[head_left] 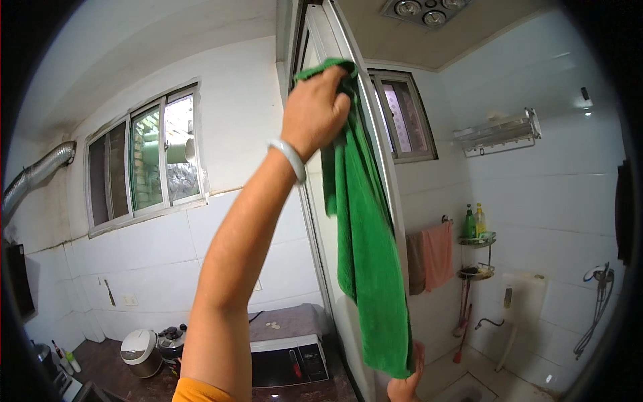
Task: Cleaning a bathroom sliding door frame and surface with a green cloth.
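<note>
While the left hand (315, 110) stays out of play at none of the edges, its fingers are clamped on the green cloth's (365, 254) top at twelve o'clock. The cloth hangs lengthwise toward six, against the door frame (375, 127). The right hand (405, 382), fingers apart, touches its hem.

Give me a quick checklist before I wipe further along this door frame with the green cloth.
1. Grip on the green cloth: the raised hand clutches its top end. Ok.
2. Cloth on the door frame: pressed there at the top. Ok.
3. Cloth hangs free: its loose end dangles down to the lower hand. Ok.
4. Lower hand's hold: at the picture's edge. Cannot tell.
5. Bracelet clear of the frame: apart. Ok.
</note>
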`<state>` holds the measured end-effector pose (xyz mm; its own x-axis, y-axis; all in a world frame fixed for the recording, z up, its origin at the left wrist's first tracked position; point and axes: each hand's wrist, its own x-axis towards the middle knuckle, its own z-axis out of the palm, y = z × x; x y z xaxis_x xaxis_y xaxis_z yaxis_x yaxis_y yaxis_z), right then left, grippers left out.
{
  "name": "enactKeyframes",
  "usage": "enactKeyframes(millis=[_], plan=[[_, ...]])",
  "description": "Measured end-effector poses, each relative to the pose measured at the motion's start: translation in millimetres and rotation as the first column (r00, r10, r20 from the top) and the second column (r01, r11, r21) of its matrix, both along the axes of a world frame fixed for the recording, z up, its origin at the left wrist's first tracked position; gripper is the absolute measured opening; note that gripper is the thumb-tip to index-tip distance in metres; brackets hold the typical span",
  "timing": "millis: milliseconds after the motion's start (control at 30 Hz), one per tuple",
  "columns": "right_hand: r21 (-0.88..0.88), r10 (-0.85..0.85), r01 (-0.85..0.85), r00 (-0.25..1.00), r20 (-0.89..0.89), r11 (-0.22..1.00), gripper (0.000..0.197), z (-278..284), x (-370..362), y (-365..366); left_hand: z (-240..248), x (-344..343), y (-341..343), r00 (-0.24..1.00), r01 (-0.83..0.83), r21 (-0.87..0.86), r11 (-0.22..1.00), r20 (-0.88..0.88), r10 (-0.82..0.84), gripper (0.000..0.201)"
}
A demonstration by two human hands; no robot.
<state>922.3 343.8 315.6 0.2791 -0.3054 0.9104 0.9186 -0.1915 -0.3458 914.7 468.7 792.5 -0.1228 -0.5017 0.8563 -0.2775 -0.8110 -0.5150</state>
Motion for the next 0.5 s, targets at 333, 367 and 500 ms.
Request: enactKeyframes(millis=[333, 367, 500], plan=[[-0.017, 0.060, -0.066, 0.972, -0.227, 0.998, 0.030, -8.3, 0.1, 7.5, -158.8, -2.5, 33.7, 0.879, 0.351, -0.143, 0.925, -0.291, -0.378, 0.056], [-0.026, 0.055, -0.063, 0.969, -0.242, 0.998, 0.030, -9.7, 1.4, 7.6, -172.3, -3.1, 33.6, 0.873, 0.351, -0.158, 0.923, -0.301, -0.383, 0.056], [-0.034, 0.008, -0.017, 0.969, -0.246, 0.999, 0.030, -11.7, 4.3, 2.5, -203.1, -18.6, 39.3, -0.029, 0.519, -0.816, 0.255, -0.315, -0.949, 0.076]])
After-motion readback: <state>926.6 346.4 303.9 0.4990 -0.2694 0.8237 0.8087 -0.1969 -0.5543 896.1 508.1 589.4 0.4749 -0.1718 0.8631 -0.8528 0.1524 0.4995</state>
